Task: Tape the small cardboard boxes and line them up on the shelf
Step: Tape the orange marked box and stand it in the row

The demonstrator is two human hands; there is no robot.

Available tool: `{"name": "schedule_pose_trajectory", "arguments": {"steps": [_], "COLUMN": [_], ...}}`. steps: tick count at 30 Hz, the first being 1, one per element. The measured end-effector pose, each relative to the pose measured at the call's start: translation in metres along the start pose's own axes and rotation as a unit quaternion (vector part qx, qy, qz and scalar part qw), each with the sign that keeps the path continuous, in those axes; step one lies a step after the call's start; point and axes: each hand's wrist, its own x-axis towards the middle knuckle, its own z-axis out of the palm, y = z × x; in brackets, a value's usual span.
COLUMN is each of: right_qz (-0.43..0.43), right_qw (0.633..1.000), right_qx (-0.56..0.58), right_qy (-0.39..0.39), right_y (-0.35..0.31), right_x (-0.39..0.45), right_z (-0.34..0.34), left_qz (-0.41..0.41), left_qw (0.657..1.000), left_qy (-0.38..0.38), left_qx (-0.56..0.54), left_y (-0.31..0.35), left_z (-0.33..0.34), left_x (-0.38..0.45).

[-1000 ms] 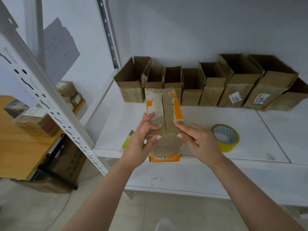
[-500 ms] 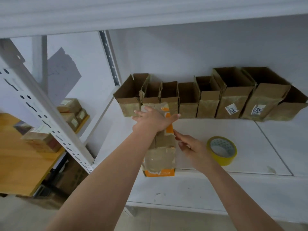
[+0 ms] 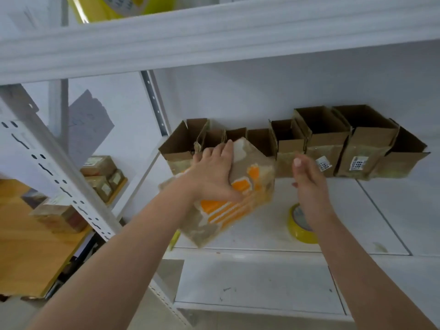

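Note:
A small cardboard box (image 3: 240,196) with orange print and old tape is tilted above the white shelf (image 3: 371,225), in front of the row of open boxes (image 3: 323,148) along the back wall. My left hand (image 3: 212,175) grips the box from above, fingers curled over its top left edge. My right hand (image 3: 307,184) hovers to the right of the box with straight fingers, apart from it and holding nothing. A yellow tape roll (image 3: 297,228) lies on the shelf, partly hidden under my right wrist.
An upper shelf board (image 3: 214,39) crosses above, with a yellow thing on it. A perforated white upright (image 3: 54,163) stands at the left. Beyond it a wooden table (image 3: 21,248) carries several taped boxes (image 3: 59,215).
The box was turned and lifted towards the back row, its orange-printed side now showing. My right hand let go of it and moved off to the right. The view tilted up.

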Motion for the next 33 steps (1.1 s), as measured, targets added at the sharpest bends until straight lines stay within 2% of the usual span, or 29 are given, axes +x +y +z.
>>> {"name": "schedule_pose_trajectory", "arguments": {"steps": [3, 8, 10, 12, 18, 20, 24, 27, 28, 30, 33], "right_qz": [0.018, 0.061, 0.079, 0.070, 0.050, 0.023, 0.035, 0.024, 0.022, 0.043, 0.147], "right_qw": [0.999, 0.983, 0.978, 0.984, 0.991, 0.993, 0.989, 0.983, 0.972, 0.907, 0.774], "right_qx": [0.051, 0.028, 0.050, 0.025, 0.003, -0.027, -0.046, -0.140, -0.217, -0.409, -0.581], "right_qy": [-0.002, -0.168, -0.188, -0.161, -0.120, -0.113, -0.138, -0.115, -0.089, -0.091, -0.206], "right_y": [-0.013, -0.015, -0.011, -0.004, 0.022, 0.030, 0.031, 0.034, 0.038, 0.049, 0.067], "right_x": [0.006, 0.000, -0.007, -0.014, -0.049, -0.059, -0.066, -0.052, -0.043, -0.026, -0.016], "right_z": [-0.002, -0.003, -0.002, -0.001, 0.013, 0.022, 0.032, 0.016, 0.006, -0.014, -0.035], "left_qz": [0.110, 0.209, 0.217, 0.211, 0.145, 0.128, 0.088, 0.016, -0.012, -0.025, 0.009], "left_qw": [0.991, 0.970, 0.967, 0.968, 0.982, 0.985, 0.977, 0.951, 0.937, 0.931, 0.961], "left_qy": [-0.028, -0.017, -0.012, 0.005, 0.111, 0.117, 0.109, 0.070, 0.060, 0.064, 0.042], "left_qx": [0.073, 0.123, 0.136, 0.138, 0.042, -0.021, -0.159, -0.302, -0.345, -0.359, -0.272], "left_y": [-0.005, -0.005, -0.007, -0.017, -0.051, -0.055, -0.063, -0.062, -0.058, -0.045, -0.029], "left_z": [0.006, 0.019, 0.025, 0.032, 0.062, 0.076, 0.088, 0.081, 0.078, 0.074, 0.076], "left_x": [-0.012, -0.016, -0.017, -0.017, -0.017, -0.017, -0.016, -0.016, -0.017, -0.018, -0.023]}}
